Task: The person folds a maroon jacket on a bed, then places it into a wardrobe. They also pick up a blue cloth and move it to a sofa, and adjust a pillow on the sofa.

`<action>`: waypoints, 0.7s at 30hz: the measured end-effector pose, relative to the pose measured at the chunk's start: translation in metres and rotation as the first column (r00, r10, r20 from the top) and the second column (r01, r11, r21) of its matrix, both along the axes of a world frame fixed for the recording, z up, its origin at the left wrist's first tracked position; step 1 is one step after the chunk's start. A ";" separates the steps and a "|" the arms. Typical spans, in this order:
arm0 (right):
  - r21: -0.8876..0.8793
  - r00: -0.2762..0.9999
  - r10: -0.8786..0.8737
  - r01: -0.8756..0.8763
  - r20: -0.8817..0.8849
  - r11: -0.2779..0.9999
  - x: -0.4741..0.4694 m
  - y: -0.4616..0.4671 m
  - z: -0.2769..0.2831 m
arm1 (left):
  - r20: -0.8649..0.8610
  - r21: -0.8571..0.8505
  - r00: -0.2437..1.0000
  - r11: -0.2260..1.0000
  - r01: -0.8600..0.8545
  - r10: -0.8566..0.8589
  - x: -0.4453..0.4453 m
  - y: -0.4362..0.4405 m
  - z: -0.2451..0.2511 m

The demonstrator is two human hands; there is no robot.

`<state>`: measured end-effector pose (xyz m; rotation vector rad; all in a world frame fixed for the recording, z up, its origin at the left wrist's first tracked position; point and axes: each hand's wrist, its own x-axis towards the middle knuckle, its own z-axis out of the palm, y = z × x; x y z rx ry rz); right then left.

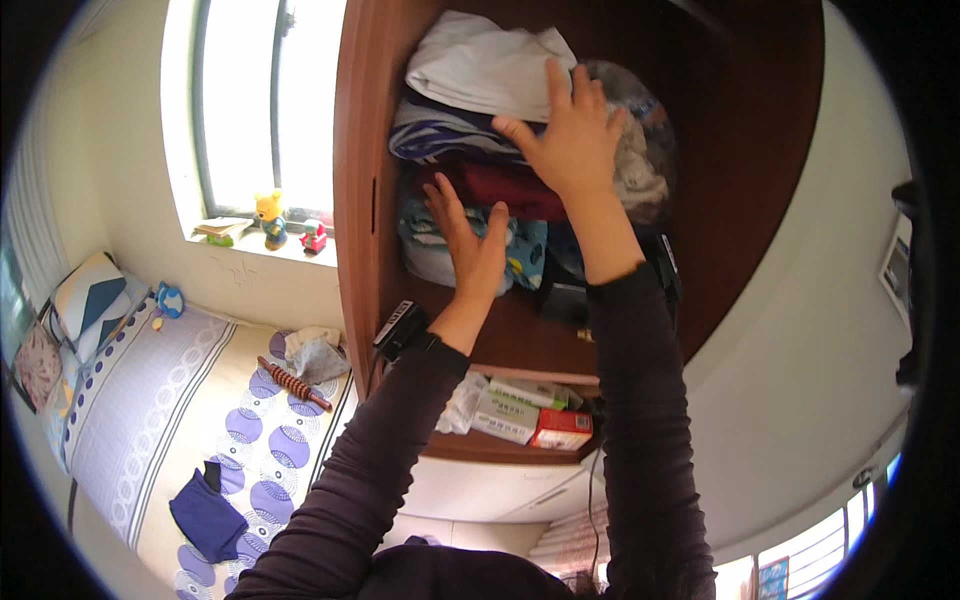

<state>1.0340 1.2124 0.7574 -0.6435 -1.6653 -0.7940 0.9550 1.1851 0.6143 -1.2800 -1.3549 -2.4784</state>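
Folded textiles lie stacked on a shelf of a brown wooden wardrobe. On top is a folded white cloth, above a purple and grey striped textile, a dark red one and a teal patterned one. My right hand, fingers spread, is at the right side of the white and striped cloths; whether it touches them is unclear. Lower left, my left hand is in front of the dark red and teal textiles with its fingers apart, holding nothing. A clear bag of light cloth stands right of the stack.
Several small boxes sit on the lower shelf. Figurines, among them a yellow bear, stand on the windowsill. On the bed at left lie a wooden massage roller, navy shorts and a crumpled cloth. A cable hangs below the wardrobe shelf.
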 end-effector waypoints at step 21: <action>-0.306 0.363 -0.201 -0.259 -0.910 0.916 0.536 -0.228 -0.283 | 0.648 -0.446 0.636 0.467 0.763 -0.419 -0.076 -0.333 -0.341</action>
